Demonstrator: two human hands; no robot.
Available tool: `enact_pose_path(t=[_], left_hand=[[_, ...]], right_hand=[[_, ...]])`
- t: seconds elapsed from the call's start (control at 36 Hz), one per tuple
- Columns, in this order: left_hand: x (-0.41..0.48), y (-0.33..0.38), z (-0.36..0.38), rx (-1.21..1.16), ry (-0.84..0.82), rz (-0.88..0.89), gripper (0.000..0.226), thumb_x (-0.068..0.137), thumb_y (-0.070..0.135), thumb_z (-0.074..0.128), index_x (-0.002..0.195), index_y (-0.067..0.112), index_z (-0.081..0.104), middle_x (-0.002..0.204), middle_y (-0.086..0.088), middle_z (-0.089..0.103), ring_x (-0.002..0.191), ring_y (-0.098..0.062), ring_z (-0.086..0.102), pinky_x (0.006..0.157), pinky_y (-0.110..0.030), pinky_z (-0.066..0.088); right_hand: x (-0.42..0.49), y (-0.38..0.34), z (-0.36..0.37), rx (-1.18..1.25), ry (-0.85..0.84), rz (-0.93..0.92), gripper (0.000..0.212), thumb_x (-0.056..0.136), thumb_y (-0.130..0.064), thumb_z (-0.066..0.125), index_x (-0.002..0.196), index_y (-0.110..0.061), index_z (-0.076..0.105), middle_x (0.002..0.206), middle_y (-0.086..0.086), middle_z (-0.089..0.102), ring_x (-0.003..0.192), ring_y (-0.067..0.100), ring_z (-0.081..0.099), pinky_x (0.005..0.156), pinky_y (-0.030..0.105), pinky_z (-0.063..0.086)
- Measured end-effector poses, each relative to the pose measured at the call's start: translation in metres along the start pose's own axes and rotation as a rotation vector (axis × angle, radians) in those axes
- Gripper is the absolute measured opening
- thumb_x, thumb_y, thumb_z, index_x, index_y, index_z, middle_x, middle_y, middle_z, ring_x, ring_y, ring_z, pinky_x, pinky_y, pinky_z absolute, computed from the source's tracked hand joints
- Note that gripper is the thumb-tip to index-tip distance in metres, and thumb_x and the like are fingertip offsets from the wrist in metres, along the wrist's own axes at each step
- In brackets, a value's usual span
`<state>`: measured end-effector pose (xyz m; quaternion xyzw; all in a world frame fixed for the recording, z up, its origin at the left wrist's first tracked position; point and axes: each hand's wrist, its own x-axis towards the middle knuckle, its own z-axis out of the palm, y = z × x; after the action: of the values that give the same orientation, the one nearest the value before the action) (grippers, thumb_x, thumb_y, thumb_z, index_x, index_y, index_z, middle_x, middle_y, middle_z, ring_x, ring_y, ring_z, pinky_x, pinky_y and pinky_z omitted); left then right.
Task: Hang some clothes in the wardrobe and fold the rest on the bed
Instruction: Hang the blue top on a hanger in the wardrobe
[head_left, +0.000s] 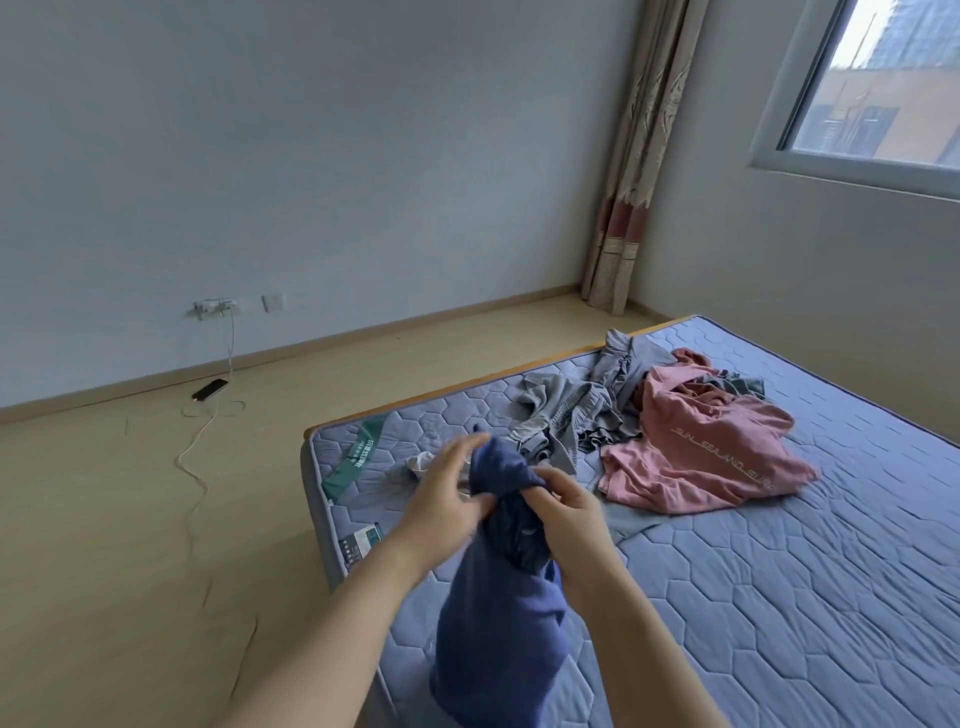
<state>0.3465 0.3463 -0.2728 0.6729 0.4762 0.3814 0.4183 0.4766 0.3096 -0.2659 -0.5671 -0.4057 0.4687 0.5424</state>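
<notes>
Fingers: both sets are clenched on the bunched top of the dark blue garment (498, 613); the left hand (441, 499) pinches it from the left with the fingertips reaching up over the crown, and the right hand (566, 512) grips it from the right, thumb and fingers wrapped into the cloth.
Garment position: held in the air over the near left corner of the bed (779, 597), its top between the two hands, the rest hanging straight down toward the camera.
Long axis: vertical, from the gathered top down to a loose lower edge that runs out of the bottom of the view.
Key relation: the hands are almost touching at one point, so the cloth is a rope rather than a sheet; in my judgement the next move calls for the hands to part sideways along an edge to open it out.
Nearer hand: neither, both are equally on it.
Landing space: bare mattress lies just right of and below the garment.
Remaining pile: grey clothes (571, 415) and a pink top (711, 452) lie unfolded further up the bed, well apart from the hands.
Wardrobe: not in view.
Floor: a phone (210, 388) on its cable (202, 431) lies far left, clear of the work.
</notes>
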Motion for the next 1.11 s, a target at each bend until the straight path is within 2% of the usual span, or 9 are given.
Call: enact_pose_path(t=[0.06,0.17,0.31,0.47,0.56,0.83,0.89,1.0,1.11], left_hand=[[0.001,0.003,0.002,0.11,-0.156,0.086,0.052,0.078,-0.003,0.063,0.115,0.032,0.053,0.129,0.009,0.04,0.126,-0.006,0.037,0.101,-0.016,0.027],[0.002,0.005,0.0,0.261,-0.088,0.008,0.018,0.082,0.012,0.062,0.083,0.03,0.058,0.09,0.005,0.059,0.094,-0.02,0.058,0.082,-0.03,0.046],[-0.001,0.01,-0.002,0.46,0.078,-0.058,0.014,0.091,0.015,0.048,0.1,0.02,0.057,0.101,-0.001,0.062,0.096,-0.023,0.057,0.076,-0.031,0.044],[0.008,0.021,-0.017,0.309,0.352,-0.08,0.02,0.09,0.004,0.045,0.101,0.012,0.059,0.104,-0.007,0.062,0.096,-0.024,0.053,0.072,-0.024,0.032],[0.012,0.023,-0.036,0.215,0.497,-0.126,0.022,0.088,0.001,0.044,0.099,0.013,0.06,0.099,-0.005,0.06,0.095,-0.024,0.052,0.069,-0.022,0.028],[0.016,0.01,-0.091,-0.014,0.716,-0.32,0.029,0.085,-0.001,0.036,0.097,0.016,0.057,0.101,-0.005,0.055,0.093,-0.024,0.048,0.075,-0.03,0.037],[0.015,0.003,-0.095,0.05,0.694,-0.369,0.027,0.086,0.001,0.039,0.099,0.015,0.057,0.102,-0.006,0.055,0.09,-0.024,0.046,0.07,-0.028,0.036],[0.007,-0.01,-0.105,0.139,0.752,-0.405,0.02,0.079,0.003,0.047,0.089,0.016,0.058,0.103,-0.011,0.059,0.082,-0.027,0.052,0.056,-0.028,0.036],[-0.003,-0.01,-0.112,0.038,0.781,-0.476,0.02,0.084,0.003,0.043,0.095,0.01,0.057,0.094,-0.009,0.056,0.084,-0.028,0.05,0.067,-0.033,0.044]], right_hand=[[-0.001,-0.001,0.002,-0.049,-0.051,-0.012,0.034,0.088,0.008,0.05,0.074,-0.02,0.065,0.065,-0.007,0.065,0.064,0.003,0.06,0.063,0.015,0.049],[-0.004,0.002,0.0,-0.109,-0.053,-0.044,0.035,0.086,0.008,0.055,0.072,-0.022,0.067,0.058,-0.011,0.066,0.06,0.0,0.06,0.061,0.015,0.049],[-0.005,0.007,-0.003,-0.276,0.032,-0.057,0.029,0.081,-0.003,0.065,0.068,-0.028,0.062,0.057,-0.005,0.059,0.057,0.015,0.053,0.058,0.027,0.043],[-0.002,0.016,-0.008,-0.586,0.113,-0.044,0.035,0.078,0.0,0.055,0.064,-0.031,0.049,0.067,-0.009,0.055,0.061,0.006,0.047,0.052,0.01,0.036],[0.0,0.024,-0.013,-0.638,0.2,0.004,0.033,0.076,0.003,0.049,0.065,-0.029,0.048,0.083,0.002,0.06,0.072,0.017,0.049,0.054,0.018,0.034],[-0.005,0.024,-0.017,-0.471,0.421,0.062,0.022,0.083,0.003,0.044,0.089,-0.016,0.053,0.102,0.006,0.046,0.084,0.022,0.045,0.075,0.03,0.034],[0.0,0.023,-0.014,-0.392,0.45,0.062,0.021,0.082,0.003,0.044,0.086,-0.015,0.052,0.1,0.009,0.051,0.085,0.024,0.048,0.077,0.032,0.039],[0.007,0.019,-0.009,-0.185,0.46,0.131,0.022,0.082,-0.001,0.044,0.077,-0.021,0.051,0.081,0.006,0.058,0.079,0.029,0.059,0.079,0.052,0.053],[0.007,0.017,0.004,-0.038,0.325,0.221,0.022,0.09,-0.006,0.035,0.081,-0.02,0.05,0.089,0.009,0.056,0.082,0.028,0.056,0.061,0.035,0.053]])
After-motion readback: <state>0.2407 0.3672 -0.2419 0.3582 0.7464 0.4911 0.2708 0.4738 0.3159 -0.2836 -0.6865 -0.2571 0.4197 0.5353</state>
